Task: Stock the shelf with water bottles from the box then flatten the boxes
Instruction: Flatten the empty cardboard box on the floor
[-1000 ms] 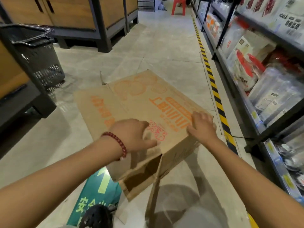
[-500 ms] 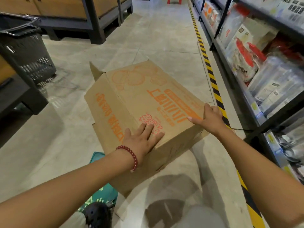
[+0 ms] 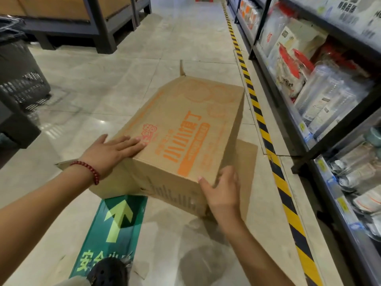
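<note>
A brown cardboard box [image 3: 185, 129] with orange print lies on the floor in the aisle, its printed face up and flaps sticking out at the far end and under its right side. My left hand [image 3: 112, 150] lies flat with straight fingers on the box's near left corner. My right hand [image 3: 221, 189] is at the near right corner, fingers bent round the corner edge. No water bottles can be made out by the box.
A shelf unit [image 3: 309, 129] with packaged goods runs along the right behind a yellow-black floor stripe [image 3: 266, 139]. A dark shopping basket [image 3: 19, 79] stands at the left. A green arrow floor sticker [image 3: 115, 226] and my shoe [image 3: 107, 272] are below the box.
The box has turned and come down onto the floor, long side pointing down the aisle. My right hand moved from the far right edge to the near right corner; my left hand shifted to the near left corner.
</note>
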`<state>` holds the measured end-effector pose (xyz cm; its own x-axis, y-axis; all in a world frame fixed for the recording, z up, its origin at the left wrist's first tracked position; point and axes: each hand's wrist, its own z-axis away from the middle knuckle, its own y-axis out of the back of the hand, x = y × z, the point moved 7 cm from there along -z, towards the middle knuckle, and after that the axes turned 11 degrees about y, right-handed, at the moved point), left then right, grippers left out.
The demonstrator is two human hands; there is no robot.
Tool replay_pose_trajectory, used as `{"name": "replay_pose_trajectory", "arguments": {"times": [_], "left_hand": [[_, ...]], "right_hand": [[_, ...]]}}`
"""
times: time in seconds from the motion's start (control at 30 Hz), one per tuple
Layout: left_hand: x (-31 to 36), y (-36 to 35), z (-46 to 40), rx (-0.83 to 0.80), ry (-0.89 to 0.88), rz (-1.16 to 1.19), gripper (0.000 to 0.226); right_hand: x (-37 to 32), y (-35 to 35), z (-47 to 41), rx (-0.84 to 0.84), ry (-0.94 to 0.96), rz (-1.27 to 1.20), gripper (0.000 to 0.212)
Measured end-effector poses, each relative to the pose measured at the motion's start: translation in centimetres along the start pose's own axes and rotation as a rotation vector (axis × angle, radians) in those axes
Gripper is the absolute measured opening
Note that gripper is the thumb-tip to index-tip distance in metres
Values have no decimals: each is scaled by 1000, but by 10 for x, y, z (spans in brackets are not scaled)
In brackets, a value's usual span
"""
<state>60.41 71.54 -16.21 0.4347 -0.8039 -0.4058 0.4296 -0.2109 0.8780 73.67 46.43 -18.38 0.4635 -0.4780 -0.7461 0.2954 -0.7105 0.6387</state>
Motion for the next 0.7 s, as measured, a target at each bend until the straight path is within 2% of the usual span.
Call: {"name": "replay_pose_trajectory", "arguments": {"times": [0.1,0.17,0.23,0.3,0.4,0.47,0.57,0.63,0.7], "left_hand": [[8,13,-8,-21,112,74,92],[31,27,-12,46,16,162,94],[60,38,-10,97,-152,261,95],[82,41,-7,52,-255,273,104],[92,37,-9,-29,-265,302,124],[89,33,-12,-25,-251,316,127],[84,32,-17,-5,-223,350,122],[81,35,-20,14,-211,409,120],[78,36,-22,16,-203,456,122]], "right_hand": [[6,-19,16,-49,-62,-306,40],[24,-28,26,-29,-288,-551,43],[51,-46,38,-70,-535,-670,46],[68,-65,49,-159,-708,-744,64],[80,-80,58,-168,-837,-974,72],[85,-74,61,-75,-827,-1000,64],[87,-36,68,233,-715,-729,40],[68,4,71,487,-516,-747,29],[36,39,64,561,-236,-871,34]]}}
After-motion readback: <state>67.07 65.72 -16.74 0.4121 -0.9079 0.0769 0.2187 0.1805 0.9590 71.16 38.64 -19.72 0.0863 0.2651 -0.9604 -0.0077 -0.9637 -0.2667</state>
